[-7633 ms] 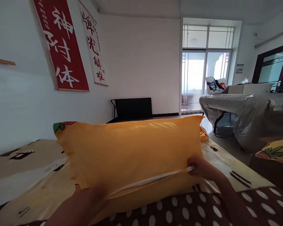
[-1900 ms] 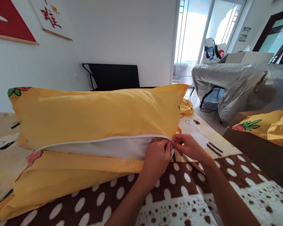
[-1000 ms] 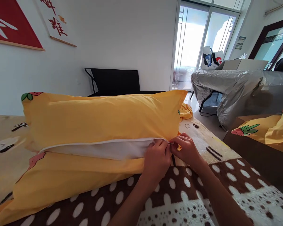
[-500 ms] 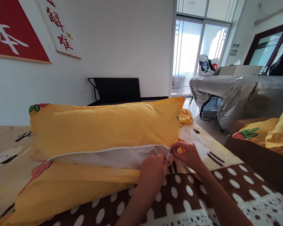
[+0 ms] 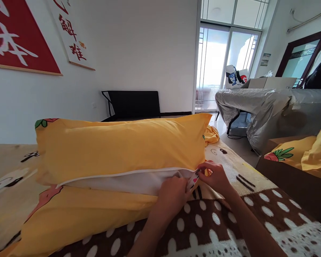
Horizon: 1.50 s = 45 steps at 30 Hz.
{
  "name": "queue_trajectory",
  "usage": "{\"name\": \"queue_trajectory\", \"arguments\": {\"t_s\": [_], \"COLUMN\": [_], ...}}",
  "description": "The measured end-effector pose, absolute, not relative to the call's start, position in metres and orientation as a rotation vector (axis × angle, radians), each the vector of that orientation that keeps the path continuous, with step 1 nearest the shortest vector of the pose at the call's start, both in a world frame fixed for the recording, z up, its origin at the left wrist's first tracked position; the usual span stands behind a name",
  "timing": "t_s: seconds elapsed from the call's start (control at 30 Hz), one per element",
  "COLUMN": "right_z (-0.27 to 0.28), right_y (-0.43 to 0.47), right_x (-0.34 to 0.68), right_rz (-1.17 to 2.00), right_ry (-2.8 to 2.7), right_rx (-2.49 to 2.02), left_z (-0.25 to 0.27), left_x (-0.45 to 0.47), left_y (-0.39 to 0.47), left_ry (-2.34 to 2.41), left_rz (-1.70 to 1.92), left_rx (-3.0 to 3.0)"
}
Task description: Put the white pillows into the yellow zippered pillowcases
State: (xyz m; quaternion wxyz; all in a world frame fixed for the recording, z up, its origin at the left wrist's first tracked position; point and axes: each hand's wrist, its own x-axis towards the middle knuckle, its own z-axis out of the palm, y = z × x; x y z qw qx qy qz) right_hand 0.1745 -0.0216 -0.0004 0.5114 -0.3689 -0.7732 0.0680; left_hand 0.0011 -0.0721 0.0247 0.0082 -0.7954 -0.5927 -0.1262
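A long yellow pillowcase (image 5: 117, 146) lies across the bed with its side gaping. A white zipper edge (image 5: 128, 172) runs along the gap, and a white inner pillow (image 5: 139, 182) shows inside. At the right end of the gap, my left hand (image 5: 172, 196) is closed on the lower edge of the pillowcase, its fingertips partly hidden. My right hand (image 5: 215, 176) pinches the zipper end at the corner, close beside the left fingers. The zipper pull itself is too small to make out.
A polka-dot blanket (image 5: 200, 221) covers the bed. To the right, a cardboard box (image 5: 289, 185) holds more yellow pillows (image 5: 318, 153). Bunched yellow cloth (image 5: 212, 135) lies behind the pillowcase. Farther back are a plastic-covered table (image 5: 270, 96) and a black bench (image 5: 133, 103).
My left hand has turned slightly at the corner, and more of the patterned edge shows between my hands. The right hand keeps its pinch. The whole view has shifted a little.
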Motion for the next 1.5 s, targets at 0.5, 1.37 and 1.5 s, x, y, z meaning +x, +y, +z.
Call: {"name": "queue_trajectory", "arguments": {"t_s": [0.5,1.37,1.5], "right_z": [-0.02,0.01,0.007], "right_y": [-0.002,-0.025,-0.023], "right_x": [0.185,0.189,0.186], "right_rz": [1.04,0.253,0.241], "right_ry": [-1.492,-2.079,-2.03], "right_rx": [-0.816,-0.871,-0.886], "left_z": [0.017,-0.006,-0.007], "left_x": [0.009,0.035,0.033], "left_y": [-0.07,-0.06,-0.059], "left_ry": [-1.624,-1.349,-1.394], "left_rz": [-0.808,-1.192,-1.196], "left_rx": [-2.025,-2.236,-2.221]}}
